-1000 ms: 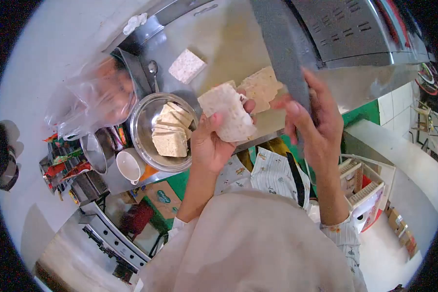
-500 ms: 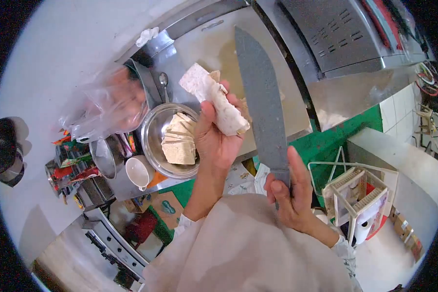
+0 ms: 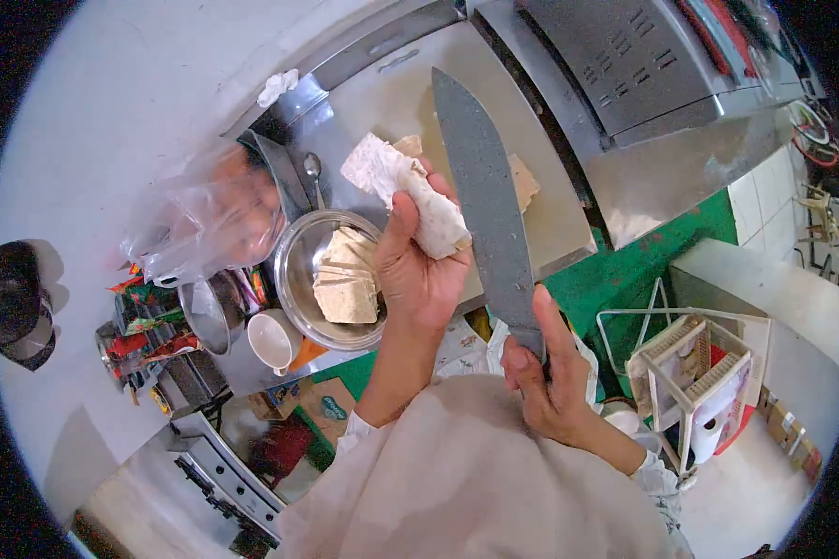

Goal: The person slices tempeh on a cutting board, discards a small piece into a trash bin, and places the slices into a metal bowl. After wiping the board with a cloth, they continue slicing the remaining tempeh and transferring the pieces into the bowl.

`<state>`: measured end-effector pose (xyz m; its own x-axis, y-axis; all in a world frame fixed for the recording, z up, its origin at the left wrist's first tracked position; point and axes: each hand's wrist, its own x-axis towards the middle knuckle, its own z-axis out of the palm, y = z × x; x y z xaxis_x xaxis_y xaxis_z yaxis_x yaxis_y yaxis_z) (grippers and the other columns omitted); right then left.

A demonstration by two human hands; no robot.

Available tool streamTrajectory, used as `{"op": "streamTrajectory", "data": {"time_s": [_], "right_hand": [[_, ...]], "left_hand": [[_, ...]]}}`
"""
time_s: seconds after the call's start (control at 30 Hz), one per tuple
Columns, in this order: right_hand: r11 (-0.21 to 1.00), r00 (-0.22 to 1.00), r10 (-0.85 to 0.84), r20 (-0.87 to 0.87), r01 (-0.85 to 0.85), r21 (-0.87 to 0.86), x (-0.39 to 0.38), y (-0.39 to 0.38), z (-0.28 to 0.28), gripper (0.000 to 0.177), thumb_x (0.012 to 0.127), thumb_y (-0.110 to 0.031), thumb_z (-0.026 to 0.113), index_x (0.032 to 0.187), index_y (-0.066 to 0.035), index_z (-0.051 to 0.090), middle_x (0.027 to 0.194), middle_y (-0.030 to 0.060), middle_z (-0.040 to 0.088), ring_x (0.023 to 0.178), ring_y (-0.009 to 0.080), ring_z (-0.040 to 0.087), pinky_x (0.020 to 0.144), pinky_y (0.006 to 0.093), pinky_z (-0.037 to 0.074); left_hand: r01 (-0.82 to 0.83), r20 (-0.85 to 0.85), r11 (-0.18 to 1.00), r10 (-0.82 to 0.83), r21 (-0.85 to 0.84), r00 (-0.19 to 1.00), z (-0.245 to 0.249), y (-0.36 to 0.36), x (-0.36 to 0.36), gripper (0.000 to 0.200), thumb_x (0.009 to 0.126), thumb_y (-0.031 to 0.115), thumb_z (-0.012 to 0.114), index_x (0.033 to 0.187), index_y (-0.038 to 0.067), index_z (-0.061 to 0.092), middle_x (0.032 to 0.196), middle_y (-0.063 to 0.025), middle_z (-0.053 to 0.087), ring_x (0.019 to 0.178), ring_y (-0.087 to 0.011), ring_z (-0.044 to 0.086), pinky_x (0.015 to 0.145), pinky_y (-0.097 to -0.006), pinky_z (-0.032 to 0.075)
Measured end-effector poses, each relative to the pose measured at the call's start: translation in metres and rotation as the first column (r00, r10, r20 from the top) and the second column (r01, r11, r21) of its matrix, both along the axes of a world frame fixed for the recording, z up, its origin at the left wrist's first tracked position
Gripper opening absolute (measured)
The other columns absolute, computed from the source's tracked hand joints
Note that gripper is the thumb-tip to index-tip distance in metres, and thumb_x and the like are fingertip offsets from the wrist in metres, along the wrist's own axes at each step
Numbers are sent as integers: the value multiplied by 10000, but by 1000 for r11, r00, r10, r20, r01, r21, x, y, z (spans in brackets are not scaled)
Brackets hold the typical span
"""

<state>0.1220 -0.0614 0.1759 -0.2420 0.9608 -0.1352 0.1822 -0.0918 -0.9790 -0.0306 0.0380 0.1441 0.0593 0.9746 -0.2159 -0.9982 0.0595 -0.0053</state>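
My left hand is closed around a whitish block of tempeh, holding it up over the steel worktop. The handle of a large knife is gripped in my right hand, index finger stretched along the base of the blade. Its broad grey blade points away from me, with one edge close beside the right end of the tempeh. Left of my left hand stands a steel bowl with pale cut slices in it. Further pieces lie on the worktop, partly hidden behind the blade.
A white cup and a metal pan stand left of the bowl. Beyond them is a clear plastic bag with orange contents; a spoon lies nearby. A steel appliance stands at the upper right, a plastic rack below it.
The blade has tilted a little to the left, its tip now lower in view and more of the pieces behind it showing. Both hands keep their holds; the view has shifted slightly.
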Motion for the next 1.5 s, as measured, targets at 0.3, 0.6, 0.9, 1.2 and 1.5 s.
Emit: {"op": "streamTrajectory", "data": {"time_s": [0.3, 0.6, 0.9, 1.2, 1.5], "right_hand": [[999, 998, -50, 50, 49, 15, 4, -3, -10, 512, 883, -126, 514, 1349, -33, 324, 1323, 215, 417, 1148, 348, 494, 879, 336, 445], [958, 976, -200, -81, 177, -225, -3, 25, -23, 606, 908, -162, 501, 1413, -92, 175, 737, 28, 520, 511, 63, 409, 452, 192, 356], [922, 971, -239, -31, 217, -320, -21, 33, -102, 659, 814, -122, 601, 1386, -113, 274, 1293, 127, 477, 940, 204, 597, 698, 292, 499], [952, 964, -264, 30, 266, -153, -29, 40, -127, 671, 795, -82, 617, 1379, -89, 288, 1323, 168, 433, 1028, 278, 563, 838, 340, 466], [896, 916, -401, 14, 395, -204, 12, 49, -92, 606, 828, -79, 586, 1369, -109, 315, 989, 76, 630, 550, 76, 521, 477, 220, 450]], "left_hand": [[44, -10, 999, -43, 23, 999, -7, 2, -6, 374, 820, 132, 629, 1170, 65, 515, 1121, -71, 585, 1038, -199, 567, 882, -371, 481], [-66, -535, 927, -154, -370, 831, -27, -9, -15, 349, 836, 124, 590, 1163, 37, 505, 1121, -72, 583, 1025, -202, 567, 910, -359, 443], [-22, -632, 879, -325, -477, 704, -81, -37, -21, 317, 851, 101, 566, 1138, 18, 460, 1106, -89, 561, 1034, -196, 549, 912, -341, 428], [-197, -902, 883, -431, -426, 21, -84, -42, -13, 331, 883, 146, 538, 1167, -20, 504, 1083, -103, 583, 978, -161, 535, 873, -304, 400], [-63, -905, 994, -103, -84, -413, -89, -1, -12, 373, 893, 171, 511, 1257, 101, 474, 1102, -216, 578, 983, -287, 576, 862, -345, 417]]}}
